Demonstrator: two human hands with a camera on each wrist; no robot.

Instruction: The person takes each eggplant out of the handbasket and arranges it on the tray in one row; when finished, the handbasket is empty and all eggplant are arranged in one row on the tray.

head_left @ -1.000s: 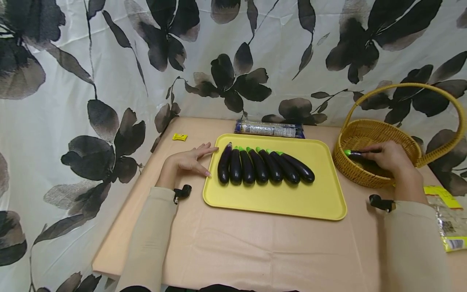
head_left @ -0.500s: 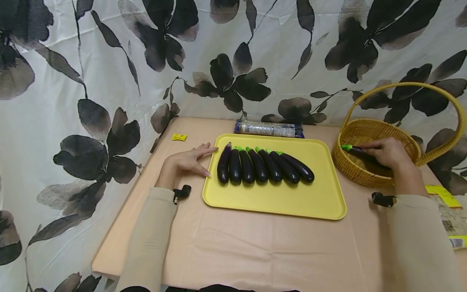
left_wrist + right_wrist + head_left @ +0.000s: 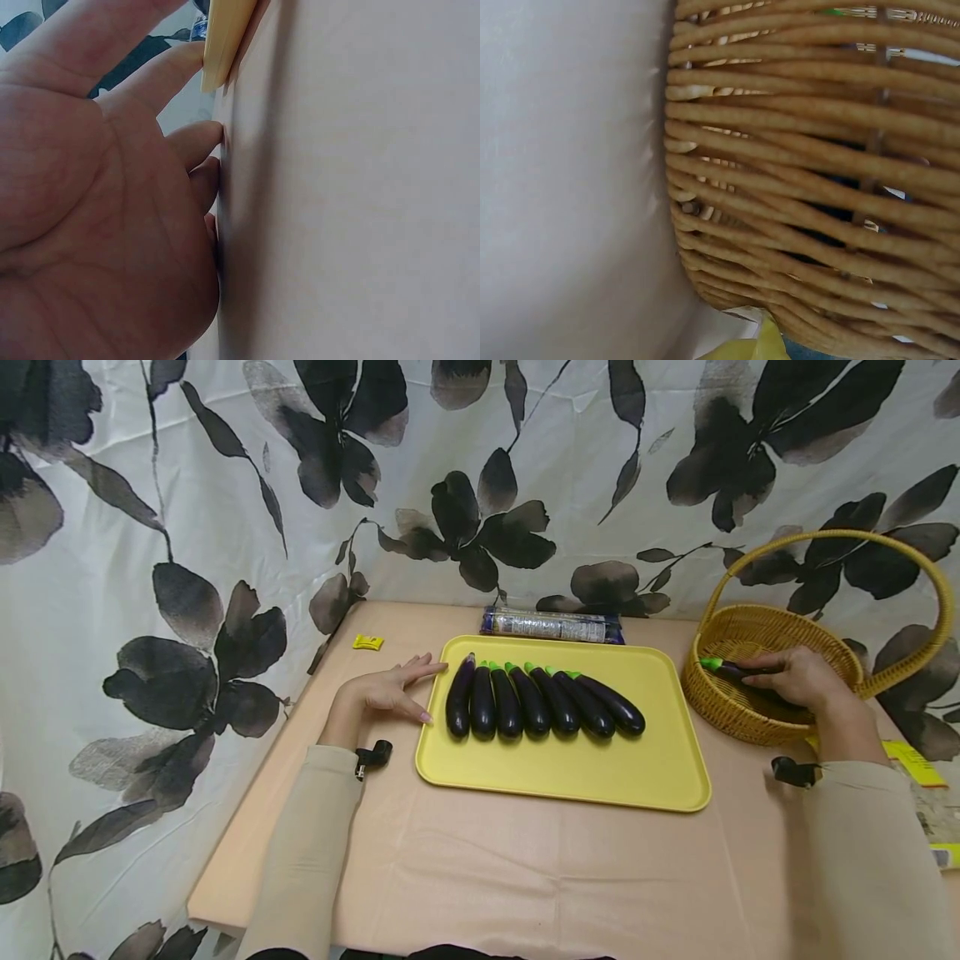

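In the head view, my right hand reaches inside the wicker basket and grips a dark purple eggplant, its green stem end pointing left near the rim. The rest of that eggplant is partly hidden by the fingers. Only the basket's woven wall fills the right wrist view. At the left edge of a yellow tray, my left hand lies with fingers spread and fingertips at the rim. The tray's corner shows beside the fingers in the left wrist view. Several eggplants lie side by side on the tray.
Behind the tray lies a blue and clear plastic packet. A small yellow wrapper is at the back left. Right of the basket, a clear and yellow bag is partly covered by the sleeve. A floral curtain hangs behind the table.
The eggplant in my right hand has shifted slightly left and back inside the basket, showing more of its stem end. My right forearm has moved a little right. The left hand stays put.
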